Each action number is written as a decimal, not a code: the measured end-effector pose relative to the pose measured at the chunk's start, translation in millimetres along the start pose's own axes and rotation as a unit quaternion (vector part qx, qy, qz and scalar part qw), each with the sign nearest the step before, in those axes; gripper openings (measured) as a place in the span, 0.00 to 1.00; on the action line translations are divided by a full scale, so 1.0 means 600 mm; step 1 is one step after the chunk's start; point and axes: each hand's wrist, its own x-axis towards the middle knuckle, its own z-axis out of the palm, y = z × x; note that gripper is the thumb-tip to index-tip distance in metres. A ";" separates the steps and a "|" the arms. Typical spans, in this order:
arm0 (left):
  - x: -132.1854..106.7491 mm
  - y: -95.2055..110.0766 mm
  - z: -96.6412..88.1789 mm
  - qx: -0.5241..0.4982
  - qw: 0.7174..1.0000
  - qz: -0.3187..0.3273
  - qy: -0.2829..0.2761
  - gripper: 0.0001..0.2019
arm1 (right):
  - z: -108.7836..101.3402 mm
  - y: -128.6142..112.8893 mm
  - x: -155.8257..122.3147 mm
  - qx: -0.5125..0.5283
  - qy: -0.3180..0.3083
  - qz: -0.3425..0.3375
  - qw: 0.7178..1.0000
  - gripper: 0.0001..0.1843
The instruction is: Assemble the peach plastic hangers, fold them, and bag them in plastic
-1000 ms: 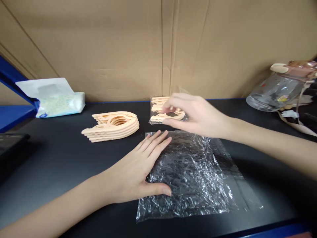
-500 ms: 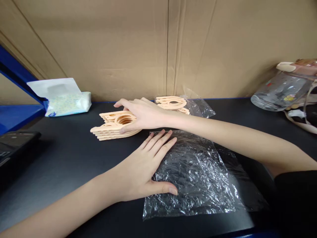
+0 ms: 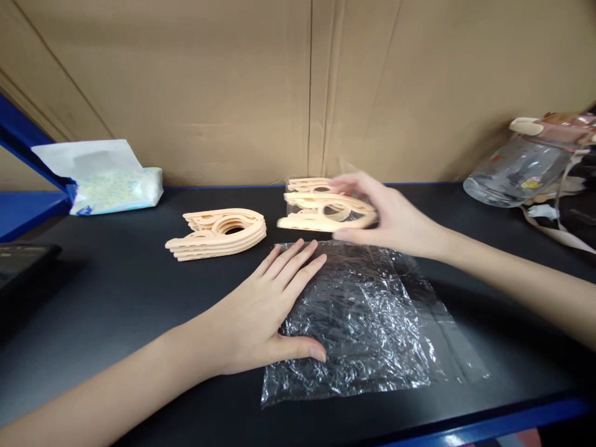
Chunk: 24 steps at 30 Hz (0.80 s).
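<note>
My left hand (image 3: 256, 323) lies flat with fingers spread on a clear plastic bag (image 3: 363, 335), pressing it to the black tabletop. My right hand (image 3: 395, 217) is closed around the curved end of a peach folding hanger (image 3: 302, 221), held above the table just past the bag's far edge. To the left sits a stack of several matching folding hangers (image 3: 209, 248), lying flat. Behind the held hanger, more peach hangers (image 3: 305, 184) in clear plastic are partly hidden by it and by my right hand.
A tissue pack (image 3: 116, 189) stands at the back left, with a dark phone (image 3: 23, 264) at the left edge. At the right is a clear water bottle (image 3: 516, 167) with a strap. A cardboard wall (image 3: 209, 93) closes off the back.
My right hand has moved right from the stack, carrying one hanger from its top. My left hand stays flat on the bag. The view has shifted slightly.
</note>
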 end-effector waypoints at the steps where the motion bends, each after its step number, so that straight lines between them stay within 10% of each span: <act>1: 0.001 0.000 0.000 0.005 1.000 0.000 0.000 0.51 | -0.016 0.007 -0.030 -0.024 0.012 0.028 0.999 0.36; 11: -0.009 -0.018 0.009 0.025 0.996 -0.055 0.058 0.41 | -0.121 0.018 -0.233 -0.234 0.030 0.169 0.957 0.34; 24: -0.009 -0.016 0.012 0.018 0.994 -0.101 0.028 0.41 | -0.082 0.024 -0.211 -0.166 -0.099 0.127 0.973 0.39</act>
